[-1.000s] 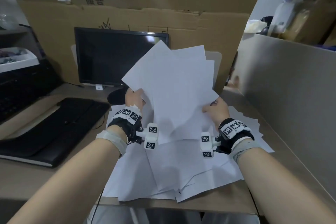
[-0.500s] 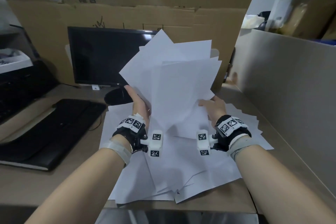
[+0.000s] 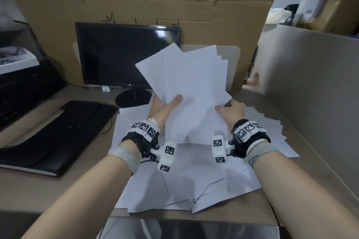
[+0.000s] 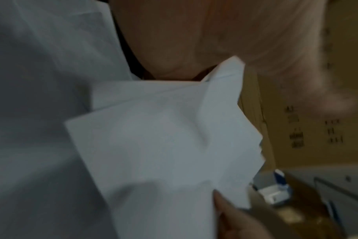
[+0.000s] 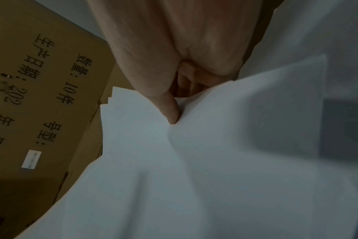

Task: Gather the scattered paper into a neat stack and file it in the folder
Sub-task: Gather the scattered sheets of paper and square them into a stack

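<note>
Head view: both hands are holding a fanned bundle of white sheets [image 3: 192,91] upright above the desk [image 3: 58,186], in front of the dark monitor [image 3: 124,54]. The left hand [image 3: 165,106] is gripping the bundle's lower left edge, thumb lying across the front sheet and fingers hidden behind it. The right hand [image 3: 231,110] is pinching the lower right edge, thumb on the front; in the right wrist view a fingertip [image 5: 172,116] is pressing into the paper. The hands are apart, one at each side of the bundle.

Compared with half a second earlier, the sheets are fanning less widely: their top corners are now lying closer together and stepped along the right edge, and the left thumb is now showing on the front sheet, where before the hand was mostly behind the paper.

Beneath the bundle, loose sheets [image 3: 194,180] are lying overlapped and askew on the desk, some reaching past its near edge. A black folder [image 3: 58,134] is lying flat to the left of them, just beside the paper, untouched. Cardboard boxes [image 3: 174,6] are standing behind the monitor.
</note>
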Motion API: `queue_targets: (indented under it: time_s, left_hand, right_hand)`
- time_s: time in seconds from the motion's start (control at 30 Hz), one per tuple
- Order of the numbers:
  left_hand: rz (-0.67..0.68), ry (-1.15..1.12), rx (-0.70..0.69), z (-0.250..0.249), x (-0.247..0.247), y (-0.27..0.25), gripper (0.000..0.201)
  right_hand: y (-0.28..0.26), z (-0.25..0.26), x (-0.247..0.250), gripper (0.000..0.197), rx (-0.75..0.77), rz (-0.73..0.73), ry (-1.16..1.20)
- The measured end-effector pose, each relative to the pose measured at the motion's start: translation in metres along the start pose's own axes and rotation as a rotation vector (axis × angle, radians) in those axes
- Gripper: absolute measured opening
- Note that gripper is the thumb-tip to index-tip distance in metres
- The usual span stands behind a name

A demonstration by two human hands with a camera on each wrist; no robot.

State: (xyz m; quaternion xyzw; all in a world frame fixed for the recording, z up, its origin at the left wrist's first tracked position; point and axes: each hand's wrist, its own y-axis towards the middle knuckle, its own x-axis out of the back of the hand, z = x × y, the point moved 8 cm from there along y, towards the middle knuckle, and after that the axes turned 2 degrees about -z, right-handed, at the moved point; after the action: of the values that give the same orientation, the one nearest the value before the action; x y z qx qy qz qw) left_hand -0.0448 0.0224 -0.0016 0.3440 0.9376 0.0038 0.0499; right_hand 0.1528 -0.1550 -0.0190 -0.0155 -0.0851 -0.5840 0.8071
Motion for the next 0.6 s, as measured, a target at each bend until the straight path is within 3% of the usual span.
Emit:
queue_targets:
  time_s: [0.07,0.13,0.23,0.33,0.37,0.5,0.6]
  left_hand:
    - [-0.044,0.091,-0.067,-0.003,0.001,0.002,0.059]
    - [-0.18,0.137,-0.03,-0.004,0.013,0.01,0.044]
    - [-0.278,0.176,0.094,-0.001,0.027,0.02,0.052]
    - [-0.292,0.113,0.092,0.002,0.035,0.025,0.071]
    - [-0.288,0.088,0.069,0.0,0.037,0.024,0.07]
    - [-0.265,-0.004,0.013,-0.006,0.039,0.016,0.029]
    - [-0.227,-0.072,-0.006,-0.009,0.039,0.011,0.032]
  right_hand:
    - [-0.001,0.001,-0.003,0.013,0.014,0.029,0.02]
    - [-0.004,0.003,-0.007,0.02,-0.003,0.065,0.072]
    - [-0.002,0.002,-0.004,0.038,-0.019,0.052,0.123]
    - [-0.002,0.016,0.004,0.053,0.051,0.026,0.147]
    - [-0.003,0.021,0.002,0.052,0.084,0.047,0.138]
    - [-0.009,0.03,-0.014,0.033,0.092,0.16,0.016]
    - [-0.015,0.035,-0.02,0.014,0.102,0.162,0.02]
